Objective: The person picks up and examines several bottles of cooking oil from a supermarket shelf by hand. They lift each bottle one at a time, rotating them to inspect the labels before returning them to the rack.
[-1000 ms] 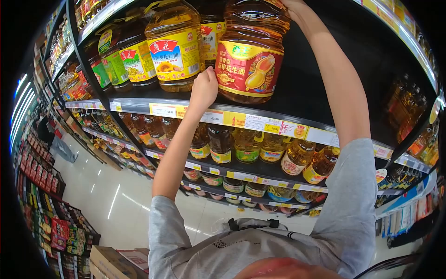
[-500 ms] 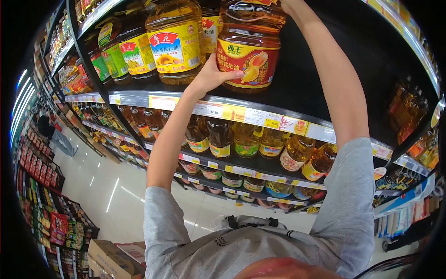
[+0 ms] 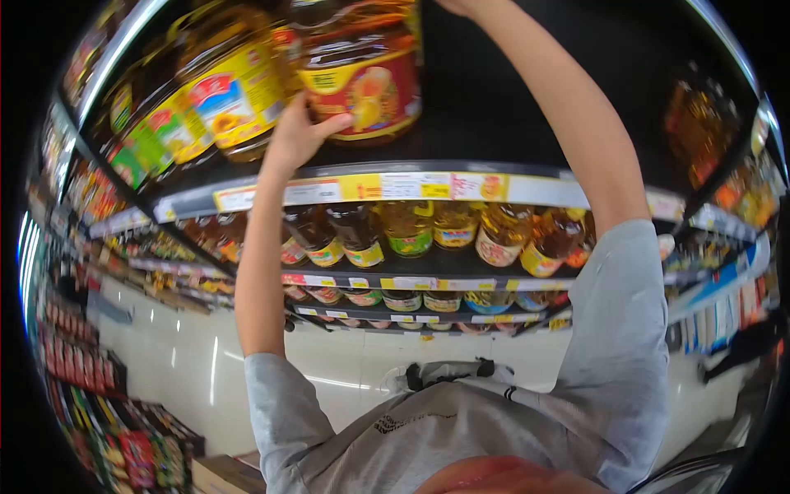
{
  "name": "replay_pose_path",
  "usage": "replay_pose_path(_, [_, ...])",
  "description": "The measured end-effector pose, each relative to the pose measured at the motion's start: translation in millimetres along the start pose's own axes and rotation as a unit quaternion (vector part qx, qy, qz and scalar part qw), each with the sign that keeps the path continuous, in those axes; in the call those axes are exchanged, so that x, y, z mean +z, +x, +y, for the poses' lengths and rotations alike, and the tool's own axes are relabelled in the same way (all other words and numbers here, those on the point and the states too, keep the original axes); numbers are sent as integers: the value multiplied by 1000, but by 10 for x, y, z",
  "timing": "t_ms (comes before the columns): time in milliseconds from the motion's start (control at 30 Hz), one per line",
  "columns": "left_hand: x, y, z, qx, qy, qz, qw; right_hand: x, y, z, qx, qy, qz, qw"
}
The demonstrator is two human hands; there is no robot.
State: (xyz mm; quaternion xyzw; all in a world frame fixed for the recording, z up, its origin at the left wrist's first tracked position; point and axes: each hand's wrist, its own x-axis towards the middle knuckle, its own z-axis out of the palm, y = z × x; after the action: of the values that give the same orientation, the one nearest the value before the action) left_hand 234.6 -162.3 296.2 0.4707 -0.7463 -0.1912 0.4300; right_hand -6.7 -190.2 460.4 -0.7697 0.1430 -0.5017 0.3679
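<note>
A large cooking oil bottle (image 3: 362, 86) with a red and yellow label stands on the upper shelf, its top cut off by the view. My left hand (image 3: 298, 134) is closed on its lower left side, thumb across the label and fingers partly hidden. At the top edge, to the right of this bottle, only the wrist end of my right hand (image 3: 457, 5) shows; its fingers are out of sight. Left of my left hand stands another big oil bottle (image 3: 234, 103) with a yellow and blue label.
A price-tag rail (image 3: 411, 187) runs along the shelf front. Lower shelves hold several smaller oil bottles (image 3: 504, 235). More bottles (image 3: 699, 123) stand far right on the upper shelf. A cardboard box (image 3: 226, 476) is on the floor at lower left, near packaged goods (image 3: 136, 453).
The view has swung, so the shelf, the bottle and both arms appear farther left. My left hand keeps its place on the bottle's lower side.
</note>
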Motion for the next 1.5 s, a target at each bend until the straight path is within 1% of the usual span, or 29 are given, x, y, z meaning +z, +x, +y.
replay_pose_path(100, [-3,74,-136,15,27,-10,999,-202,-423,190,56,-111,-83,989])
replay_pose_path(133, [36,17,-73,100,33,18,994,-198,-600,226,148,-259,-58,953])
replay_pose_path(167, [81,-21,-64,131,19,36,991,-163,-794,271,248,-391,-36,886])
replay_pose_path(200, [103,-68,-70,91,1,34,995,-180,-944,309,207,-405,-55,889])
replay_pose_path(233, [160,-96,-155,106,37,86,990,-218,-1145,293,164,-419,-79,889])
replay_pose_path(267, [285,-226,-32,139,114,180,967,-155,-1435,99,154,-458,-69,873])
replay_pose_path(300, [365,-389,179,88,230,211,946,-33,-1702,-128,142,-495,-67,855])
replay_pose_path(333, [497,-560,403,90,292,267,914,18,-1980,-281,134,-492,-78,857])
replay_pose_path(367, [607,-686,479,167,263,311,898,53,-2271,-454,123,-488,-92,859])
replay_pose_path(400, [735,-838,567,253,154,336,894,120,-2542,-701,155,-468,-118,862])
replay_pose_path(433, [912,-1032,717,263,113,375,881,133,-2812,-931,183,-444,-145,865])
replay_pose_path(500, [1278,-1417,631,358,8,408,840,32,-3530,-930,70,-309,-155,936])
replay_pose_path(533, [1479,-1675,639,384,24,390,836,-44,-3865,-1033,94,-242,-169,951])
replay_pose_path(567, [1730,-1861,603,436,-61,354,825,-113,-4183,-1140,115,-174,-184,960])
replay_pose_path(600, [2057,-2087,715,428,-89,316,842,-205,-4514,-1185,108,-131,-175,970])
replay_pose_path(667, [2747,-2539,1016,319,-187,167,914,-447,-5201,-1216,101,-84,-171,976])
replay_pose_path(700, [3120,-2758,1013,251,-250,106,929,-592,-5552,-1226,138,-75,-113,981])
replay_pose_path(733, [3447,-2902,1130,192,-279,35,940,-732,-5895,-1212,175,-66,-55,981])
replay_pose_path(767, [3719,-3029,1300,164,-238,-15,957,-846,-6242,-1165,179,-61,-64,980])
replay_pose_path(833, [4293,-3256,1583,28,-319,-140,937,-955,-6868,-952,235,34,175,956])
replay_pose_path(867, [4581,-3333,1718,10,-341,-186,922,-1017,-7155,-833,234,41,165,957])
replay_pose_path(933, [5124,-3466,1857,-57,-380,-281,879,-1073,-7642,-567,323,153,463,811])
replay_pose_path(967, [5346,-3495,1906,-59,-380,-324,864,-1059,-7831,-431,326,161,455,813])
replay_pose_path(1033, [5730,-3466,2025,-83,-351,-390,847,-965,-8182,-194,396,143,674,607])
replay_pose_path(1067, [5916,-3453,2074,-89,-350,-384,850,-903,-8403,-108,402,146,668,610])
replay_pose_path(1133, [6246,-3369,2170,-82,-359,-411,834,-800,-8790,-21,441,170,690,548])
replay_pose_path(1300, [6833,-2787,2555,-60,-321,-405,854,-742,-9157,-95,433,186,719,511])
replay_pose_path(1367, [7106,-2460,2738,-48,-287,-364,885,-789,-9304,-151,411,198,734,504])
replay_pose_path(1500, [7680,-1764,3046,-71,-373,-237,894,-1153,-9617,-220,409,174,751,488])
